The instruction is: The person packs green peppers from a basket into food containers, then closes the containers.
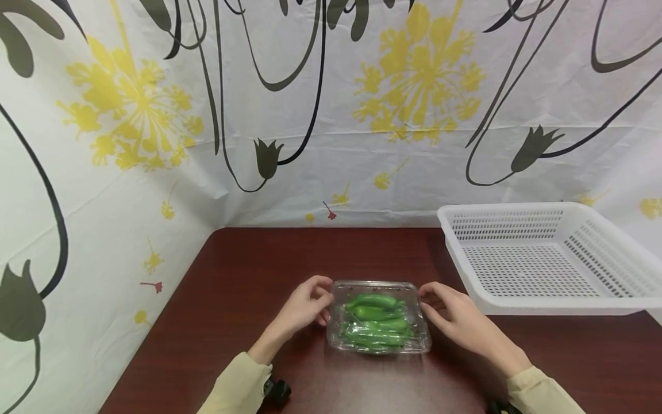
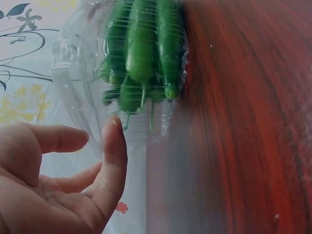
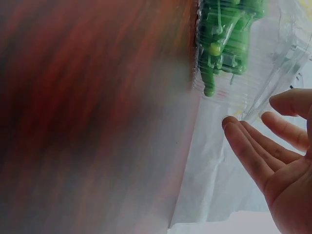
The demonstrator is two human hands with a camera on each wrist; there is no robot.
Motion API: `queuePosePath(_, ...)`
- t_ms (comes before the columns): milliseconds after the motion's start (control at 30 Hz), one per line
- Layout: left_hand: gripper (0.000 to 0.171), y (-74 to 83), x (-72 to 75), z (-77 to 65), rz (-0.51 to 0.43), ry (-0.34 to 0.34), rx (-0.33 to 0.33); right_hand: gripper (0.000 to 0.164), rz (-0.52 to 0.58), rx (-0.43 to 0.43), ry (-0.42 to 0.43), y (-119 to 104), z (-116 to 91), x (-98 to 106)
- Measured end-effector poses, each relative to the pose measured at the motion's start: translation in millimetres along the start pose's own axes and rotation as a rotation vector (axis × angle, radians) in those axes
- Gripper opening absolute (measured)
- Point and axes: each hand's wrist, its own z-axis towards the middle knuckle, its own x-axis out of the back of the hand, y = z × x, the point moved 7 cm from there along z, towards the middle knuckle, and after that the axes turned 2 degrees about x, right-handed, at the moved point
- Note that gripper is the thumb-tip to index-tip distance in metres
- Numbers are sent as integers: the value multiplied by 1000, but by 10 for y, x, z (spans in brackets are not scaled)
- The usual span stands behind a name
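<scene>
A clear plastic clamshell box (image 1: 336,339) lies on the dark red-brown table, lid down. Several green peppers (image 1: 374,313) lie side by side inside; their thin stems show through the ribbed wall in the left wrist view. At the box's left side is my left hand (image 1: 302,307), fingers loosely bent. One fingertip (image 2: 114,127) comes right up to the box edge, with the thumb apart from it. My right hand (image 1: 457,316) is at the opposite side, its fingers fairly straight and fingertips (image 3: 233,122) close by the rim. Neither hand curls round the box.
A white perforated plastic basket (image 1: 517,305) stands at the right of the table (image 1: 269,253), with a low wall on each side. Behind and to the left hangs a white sheet (image 1: 310,115) printed with yellow and grey flowers, reaching the table's edges.
</scene>
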Motion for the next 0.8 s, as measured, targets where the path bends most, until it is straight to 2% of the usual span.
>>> queuePosePath(200,42,16,-8,-60,56,11,11,27,-24,-27,-16,-20,-40,3)
queuePosePath(500,45,56,-30,-183,92,1,31,30,-65,-32,-14,-111,-98,23)
queuePosePath(800,48,76,-62,-312,127,-26,16,32,-90,-42,11,-186,-176,29)
